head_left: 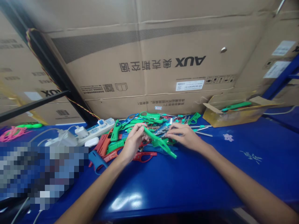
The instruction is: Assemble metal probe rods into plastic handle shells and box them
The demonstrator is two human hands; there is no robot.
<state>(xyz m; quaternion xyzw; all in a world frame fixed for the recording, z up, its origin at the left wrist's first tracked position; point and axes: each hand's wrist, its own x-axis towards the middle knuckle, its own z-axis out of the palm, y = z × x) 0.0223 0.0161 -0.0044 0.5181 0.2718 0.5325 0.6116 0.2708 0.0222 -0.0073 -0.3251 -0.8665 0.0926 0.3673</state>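
My left hand point(133, 143) is closed on a green plastic lighter casing point(159, 142), a long gun-shaped piece with a loop opening. It is tilted, its narrow end pointing down to the right above the blue table. My right hand point(183, 134) reaches over the right side of the pile, thumb and fingers pinched together. What lies between those fingertips is too small to make out; grey metallic pieces point(163, 130) are right beside them. Around and behind both hands spreads a heap of similar green, red and blue casings, such as a red casing point(145, 156) and a blue casing point(97, 162).
A small cardboard box point(235, 116) holding green pieces stands at the back right. On the left lie a white power strip point(95, 132) with plugs and pink cord point(14, 133). Large cartons point(149, 40) wall off the back of the blue table point(187, 183).
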